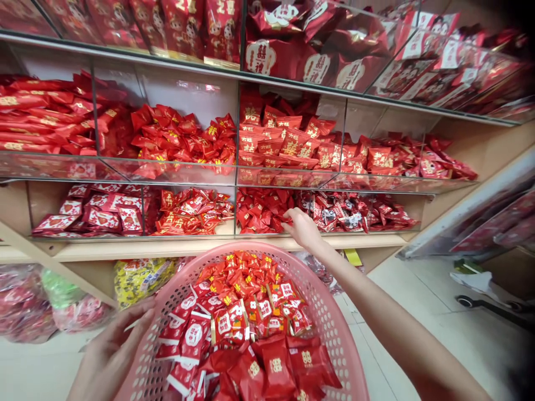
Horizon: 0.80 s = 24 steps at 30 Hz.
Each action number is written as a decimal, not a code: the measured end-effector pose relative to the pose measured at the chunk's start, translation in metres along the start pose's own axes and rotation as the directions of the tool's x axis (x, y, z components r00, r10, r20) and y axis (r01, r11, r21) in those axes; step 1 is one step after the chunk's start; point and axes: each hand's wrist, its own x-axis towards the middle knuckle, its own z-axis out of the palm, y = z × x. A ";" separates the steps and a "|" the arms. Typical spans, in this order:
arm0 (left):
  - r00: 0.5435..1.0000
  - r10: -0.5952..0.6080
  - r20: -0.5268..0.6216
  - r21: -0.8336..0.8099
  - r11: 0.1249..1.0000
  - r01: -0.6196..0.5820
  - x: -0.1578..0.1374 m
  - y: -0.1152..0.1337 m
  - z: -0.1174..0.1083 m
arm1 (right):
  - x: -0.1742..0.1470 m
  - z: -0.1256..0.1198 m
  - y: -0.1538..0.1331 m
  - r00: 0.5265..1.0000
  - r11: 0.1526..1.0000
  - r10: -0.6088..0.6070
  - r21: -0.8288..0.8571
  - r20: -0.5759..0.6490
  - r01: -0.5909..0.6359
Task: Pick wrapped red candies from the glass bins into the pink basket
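A pink plastic basket (343, 334) with a perforated wall stands in front of me, tilted my way. It holds several groups of wrapped candies: small red ones (238, 278) at the far side, red-and-white packets (194, 334) at left, gold-edged packets (229, 323) in the middle and dark red packets (278, 370) nearest me. My left hand (115, 348) is closed at the basket's left rim. My right hand (304, 228) reaches over the front of the lower shelf, fingers curled into a pile of red wrapped candies (261, 209). What lies between its fingertips is too small to make out.
Clear dividers split the shelves (167, 245) into bins of red packets. A glass ledge (188, 174) fronts the middle shelf, above my right hand. Bags of yellow-wrapped sweets (144, 278) lie underneath. A wheeled base (489, 303) is on the tiled floor at right.
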 end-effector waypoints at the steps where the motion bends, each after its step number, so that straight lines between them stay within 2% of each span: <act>1: 0.999 -0.031 0.006 -0.014 0.999 0.032 0.000 0.002 0.000 | 0.004 0.004 -0.001 1.000 0.998 0.008 -0.064 0.009 -0.008; 5: 0.991 -0.133 0.035 -0.087 0.987 0.135 0.001 0.005 0.000 | 0.014 0.013 -0.006 0.998 0.975 0.038 -0.222 0.058 -0.024; 9: 0.980 -0.191 0.060 -0.142 0.970 0.198 0.002 0.006 0.001 | 0.017 0.012 -0.002 0.999 0.975 0.045 -0.218 0.029 -0.038; 12: 0.978 -0.196 0.067 -0.152 0.967 0.205 0.003 0.007 0.002 | 0.014 0.006 0.003 0.996 0.997 0.007 -0.081 -0.093 -0.015; 16: 0.982 -0.178 0.064 -0.142 0.972 0.185 0.005 0.008 0.002 | 0.001 -0.004 0.000 0.961 0.964 -0.027 0.246 -0.276 0.098; 18: 0.988 -0.146 0.050 -0.132 0.980 0.152 0.006 0.010 0.001 | -0.009 -0.010 -0.008 0.957 0.876 0.036 0.471 -0.289 0.109; 19: 0.992 -0.119 0.043 -0.120 0.985 0.123 0.006 0.013 0.001 | -0.016 -0.014 -0.015 0.966 0.799 0.081 0.595 -0.245 0.084; 21: 0.999 -0.041 0.027 -0.086 0.995 0.043 0.006 0.022 0.002 | -0.031 -0.021 -0.031 0.989 0.585 0.136 0.810 -0.061 -0.030; 23: 0.999 0.042 0.009 -0.056 0.998 -0.041 0.003 0.038 0.006 | -0.048 -0.028 -0.050 0.985 0.373 0.090 0.912 0.147 -0.170; 24: 0.997 0.081 0.021 -0.060 0.995 -0.079 0.000 0.048 0.008 | -0.057 -0.031 -0.058 0.973 0.296 0.045 0.927 0.226 -0.229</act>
